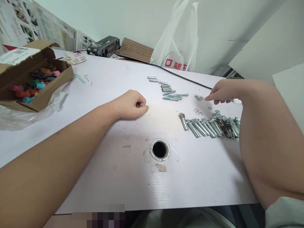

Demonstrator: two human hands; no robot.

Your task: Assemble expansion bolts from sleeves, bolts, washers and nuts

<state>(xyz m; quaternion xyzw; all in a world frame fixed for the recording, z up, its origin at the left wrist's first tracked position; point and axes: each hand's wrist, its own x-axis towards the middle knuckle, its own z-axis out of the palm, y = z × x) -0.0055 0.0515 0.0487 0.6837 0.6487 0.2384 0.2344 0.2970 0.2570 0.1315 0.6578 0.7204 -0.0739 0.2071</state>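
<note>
My left hand (131, 104) rests on the white tabletop in a loose fist, thumb against the curled forefinger. The inside of the fist is hidden. My right hand (224, 91) hovers with fingers pointing down, apart, beside a small group of metal washers (199, 98); nothing shows in it. A single washer (210, 108) lies just below it, and thin rings (197, 111) are grouped to the left. Between the hands lie metal sleeves (166, 89) and slim bolts (172, 97). Assembled expansion bolts (209, 126) form a row, partly covered by my right forearm.
A metal-rimmed hole (160, 149) opens in the table near the front. At left stands a cardboard box (67, 74) of colourful pieces on clear plastic. Behind are a dark device (103, 46), corrugated cardboard (135, 49), a white plastic bag (175, 41) and a black cable (182, 77).
</note>
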